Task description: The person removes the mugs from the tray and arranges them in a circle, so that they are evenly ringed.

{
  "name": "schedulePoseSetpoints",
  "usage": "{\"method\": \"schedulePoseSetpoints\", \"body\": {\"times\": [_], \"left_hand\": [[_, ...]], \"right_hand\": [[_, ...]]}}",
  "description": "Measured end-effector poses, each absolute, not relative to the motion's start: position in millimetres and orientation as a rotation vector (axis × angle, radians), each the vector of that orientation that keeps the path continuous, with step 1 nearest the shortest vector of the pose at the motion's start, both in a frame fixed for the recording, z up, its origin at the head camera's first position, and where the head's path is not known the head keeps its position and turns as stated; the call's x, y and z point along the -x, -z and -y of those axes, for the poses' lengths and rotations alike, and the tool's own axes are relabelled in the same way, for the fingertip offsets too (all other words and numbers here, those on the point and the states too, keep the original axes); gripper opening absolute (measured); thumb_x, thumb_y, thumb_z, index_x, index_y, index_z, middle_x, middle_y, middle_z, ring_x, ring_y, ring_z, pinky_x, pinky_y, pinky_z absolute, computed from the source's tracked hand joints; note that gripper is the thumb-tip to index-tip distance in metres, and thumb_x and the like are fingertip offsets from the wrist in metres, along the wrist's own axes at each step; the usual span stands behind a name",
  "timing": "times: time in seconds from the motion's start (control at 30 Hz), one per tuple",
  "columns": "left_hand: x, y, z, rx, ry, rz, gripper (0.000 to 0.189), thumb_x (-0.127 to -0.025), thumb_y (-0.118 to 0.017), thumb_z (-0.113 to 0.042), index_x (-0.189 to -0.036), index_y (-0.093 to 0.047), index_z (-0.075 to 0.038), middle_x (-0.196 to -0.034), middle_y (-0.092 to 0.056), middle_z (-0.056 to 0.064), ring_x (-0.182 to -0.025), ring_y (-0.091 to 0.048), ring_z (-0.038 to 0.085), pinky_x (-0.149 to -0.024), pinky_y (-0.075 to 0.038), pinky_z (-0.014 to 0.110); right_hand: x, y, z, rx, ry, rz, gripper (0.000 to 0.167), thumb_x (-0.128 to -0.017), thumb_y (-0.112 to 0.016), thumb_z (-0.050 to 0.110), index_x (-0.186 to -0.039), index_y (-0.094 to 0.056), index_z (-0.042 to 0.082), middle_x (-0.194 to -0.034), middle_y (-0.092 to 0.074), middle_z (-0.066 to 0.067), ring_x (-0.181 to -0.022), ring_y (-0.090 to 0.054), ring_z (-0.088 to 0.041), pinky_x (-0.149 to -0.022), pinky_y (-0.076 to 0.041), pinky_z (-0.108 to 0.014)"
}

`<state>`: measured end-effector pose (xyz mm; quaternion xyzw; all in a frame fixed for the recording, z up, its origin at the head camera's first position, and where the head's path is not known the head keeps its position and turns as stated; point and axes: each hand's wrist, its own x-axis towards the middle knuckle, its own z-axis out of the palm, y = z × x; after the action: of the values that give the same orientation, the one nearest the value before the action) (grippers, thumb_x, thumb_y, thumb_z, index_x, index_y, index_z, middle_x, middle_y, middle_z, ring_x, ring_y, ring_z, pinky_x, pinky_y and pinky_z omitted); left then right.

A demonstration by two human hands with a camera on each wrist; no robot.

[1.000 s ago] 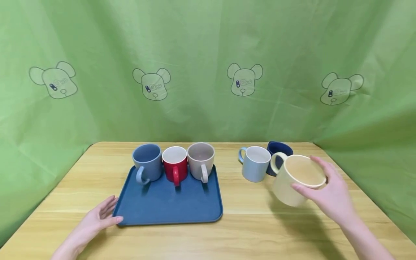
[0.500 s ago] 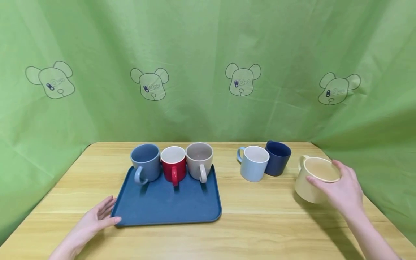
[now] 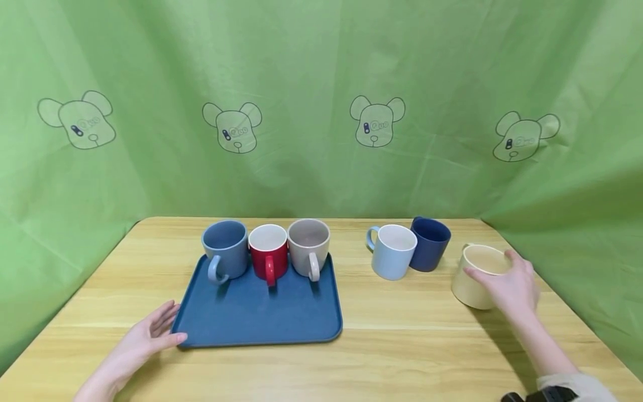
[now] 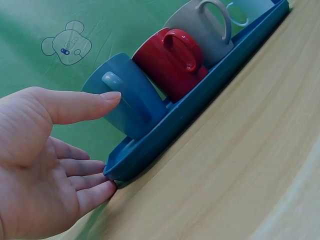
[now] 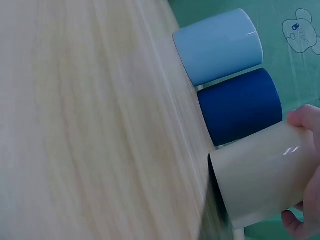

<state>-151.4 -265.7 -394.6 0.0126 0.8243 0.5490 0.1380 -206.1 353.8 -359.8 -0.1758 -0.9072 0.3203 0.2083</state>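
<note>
At the table's right side, my right hand (image 3: 513,283) grips a cream mug (image 3: 469,287) from above and the right, thumb on the near side of its rim. Its handle points to the back. In the right wrist view a dark shadow lies under the cream mug's base (image 5: 267,175), close over the tabletop. My left hand (image 3: 145,341) lies at the near left corner of the blue tray (image 3: 261,321), fingers extended along its edge. On the tray's back part stand a blue mug (image 3: 233,259), a red mug (image 3: 263,262) and a grey mug (image 3: 300,258).
Left of the cream mug stand a light blue mug (image 3: 389,259) and a navy mug (image 3: 427,251), side by side. The wooden table (image 3: 397,357) is enclosed by a green curtain (image 3: 301,167) at the back and sides.
My right hand has carried the cream mug to the right, past the navy mug, and lowered it toward the table. The left hand stays at the tray's corner.
</note>
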Motion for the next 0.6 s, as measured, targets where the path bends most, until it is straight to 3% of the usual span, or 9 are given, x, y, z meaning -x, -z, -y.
{"method": "schedulePoseSetpoints", "body": {"times": [0.27, 0.6], "left_hand": [[151.6, 394.1, 266.4, -0.027, -1.570, -2.385, 0.089, -0.088, -0.064, -0.020, -0.143, -0.001, 0.012, -0.147, -0.013, 0.032, -0.134, -0.018, 0.045, -0.107, -0.023, 0.045], [152.2, 394.5, 266.0, -0.025, -1.562, -2.384, 0.090, -0.088, -0.064, -0.021, -0.143, -0.001, 0.012, -0.147, -0.012, 0.032, -0.134, -0.018, 0.045, -0.107, -0.024, 0.045]], "right_hand": [[213.1, 361.9, -347.6, 0.514, -0.918, 2.551, 0.102, -0.076, -0.071, 0.047, -0.142, -0.018, -0.010, -0.138, -0.022, -0.036, -0.119, -0.029, -0.055, -0.094, -0.030, -0.066], [211.3, 353.9, -350.1, 0.296, -0.907, 2.652, 0.093, -0.084, -0.064, 0.039, -0.137, -0.014, -0.019, -0.130, -0.023, -0.045, -0.115, -0.029, -0.058, -0.092, -0.030, -0.069]]}}
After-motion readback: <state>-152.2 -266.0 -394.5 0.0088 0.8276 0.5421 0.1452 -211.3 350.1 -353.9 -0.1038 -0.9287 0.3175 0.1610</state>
